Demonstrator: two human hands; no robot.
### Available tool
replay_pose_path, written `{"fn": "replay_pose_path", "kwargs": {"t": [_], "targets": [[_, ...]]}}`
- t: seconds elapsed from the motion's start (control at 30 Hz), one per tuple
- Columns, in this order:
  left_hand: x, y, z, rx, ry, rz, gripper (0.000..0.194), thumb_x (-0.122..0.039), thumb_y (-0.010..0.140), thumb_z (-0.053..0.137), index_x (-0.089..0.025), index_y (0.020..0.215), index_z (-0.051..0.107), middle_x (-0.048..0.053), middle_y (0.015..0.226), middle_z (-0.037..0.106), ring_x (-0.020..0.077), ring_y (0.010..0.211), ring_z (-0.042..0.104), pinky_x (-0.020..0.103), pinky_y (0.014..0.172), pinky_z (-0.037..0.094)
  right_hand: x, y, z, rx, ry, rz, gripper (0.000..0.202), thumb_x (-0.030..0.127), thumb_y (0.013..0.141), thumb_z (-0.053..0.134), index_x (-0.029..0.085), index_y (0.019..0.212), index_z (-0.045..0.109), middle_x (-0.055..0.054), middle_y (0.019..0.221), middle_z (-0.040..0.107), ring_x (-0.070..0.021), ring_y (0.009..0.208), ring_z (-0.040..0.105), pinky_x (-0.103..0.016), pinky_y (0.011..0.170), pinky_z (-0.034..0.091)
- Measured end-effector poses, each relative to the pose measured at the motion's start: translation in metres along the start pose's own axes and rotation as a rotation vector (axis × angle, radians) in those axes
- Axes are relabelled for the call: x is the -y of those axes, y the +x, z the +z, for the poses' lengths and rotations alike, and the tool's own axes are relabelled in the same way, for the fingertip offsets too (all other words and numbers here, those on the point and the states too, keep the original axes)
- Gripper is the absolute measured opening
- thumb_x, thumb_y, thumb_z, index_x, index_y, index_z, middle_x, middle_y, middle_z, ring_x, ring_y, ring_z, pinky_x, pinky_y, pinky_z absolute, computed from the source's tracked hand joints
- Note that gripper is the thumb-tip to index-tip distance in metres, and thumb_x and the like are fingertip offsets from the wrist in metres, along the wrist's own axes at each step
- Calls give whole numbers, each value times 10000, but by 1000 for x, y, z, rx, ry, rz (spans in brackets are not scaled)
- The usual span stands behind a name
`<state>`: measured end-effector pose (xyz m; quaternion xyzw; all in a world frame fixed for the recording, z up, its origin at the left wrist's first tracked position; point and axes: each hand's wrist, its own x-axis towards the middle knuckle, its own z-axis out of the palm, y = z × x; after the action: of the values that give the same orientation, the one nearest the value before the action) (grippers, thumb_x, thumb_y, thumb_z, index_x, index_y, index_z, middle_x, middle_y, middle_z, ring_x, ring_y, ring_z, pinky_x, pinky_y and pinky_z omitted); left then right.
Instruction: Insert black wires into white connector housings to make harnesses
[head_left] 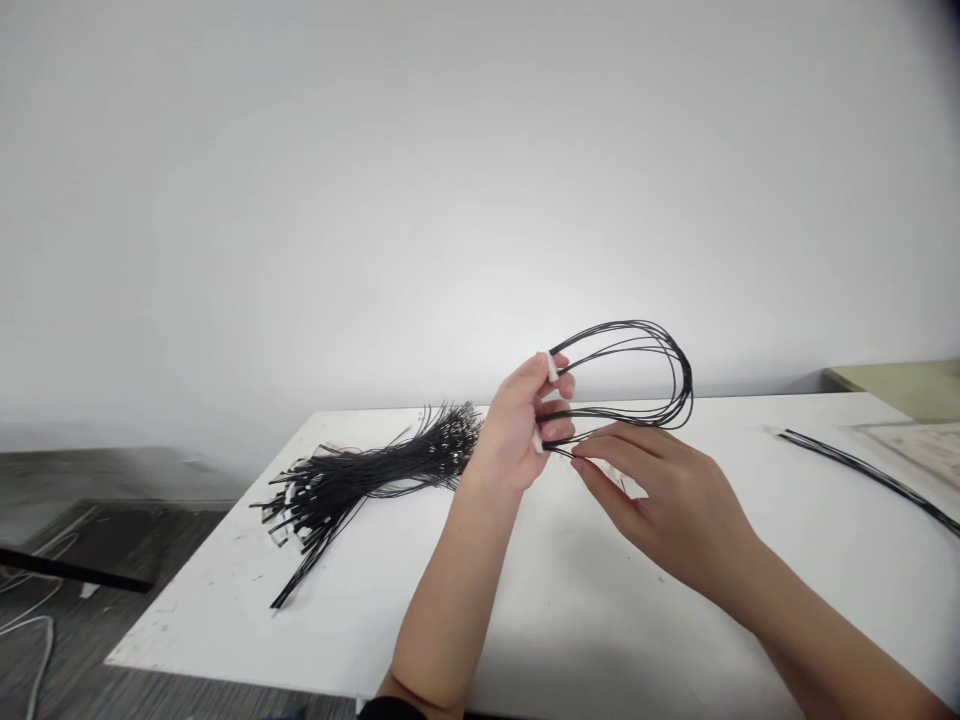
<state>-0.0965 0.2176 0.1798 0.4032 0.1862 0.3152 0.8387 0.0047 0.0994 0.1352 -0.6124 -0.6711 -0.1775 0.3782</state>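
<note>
Black wires (681, 372) bend into a loop that points right, with a white connector (553, 367) at the upper end and another white connector (537, 438) at the lower end. My left hand (525, 415) is closed around both connector ends, the upper one between thumb and fingertips. Just right of the lower connector, my right hand (660, 480) pinches a thin black wire between thumb and index finger. A big bundle of black wires (375, 470) lies on the white table (247, 610), left of my left hand.
More black wires (870, 470) with a white end lie at the table's right side. Behind them is a pale green surface (892, 385). A plain wall (450, 200) rises behind the table. White cables (45, 640) lie on the floor at the left.
</note>
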Motion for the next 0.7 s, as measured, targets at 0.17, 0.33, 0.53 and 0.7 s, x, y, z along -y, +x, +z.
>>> {"fn": "replay_pose_path", "kwargs": {"t": [0.17,0.33,0.53,0.7], "targets": [[1,0,1,7,13,-9,223,-372,846,631,-158,875,575,-38,686,475,-1,413,299,136,360,255,2,0,2,-29,42,54,108,179,895,532,207,903,636,-14,836,675,-128,733,615,-240,608,441],[3,1,1,16,36,4,244,-407,875,585,-164,877,567,-40,703,473,-6,405,304,142,368,243,5,2,-2,23,146,188,105,235,914,514,210,839,583,22,661,571,-91,556,479,-223,490,370],[6,2,2,8,71,11,247,-412,853,609,-170,868,560,-41,703,469,-3,404,285,150,364,233,-13,8,-29,362,977,469,176,357,956,464,222,907,565,48,562,392,-87,470,363,-216,404,323],[6,1,2,9,58,14,248,-399,833,634,-161,869,574,-33,697,471,1,421,270,148,358,220,-36,16,-57,204,1211,469,360,282,970,219,232,844,553,9,578,389,-100,410,339,-252,334,260]]}}
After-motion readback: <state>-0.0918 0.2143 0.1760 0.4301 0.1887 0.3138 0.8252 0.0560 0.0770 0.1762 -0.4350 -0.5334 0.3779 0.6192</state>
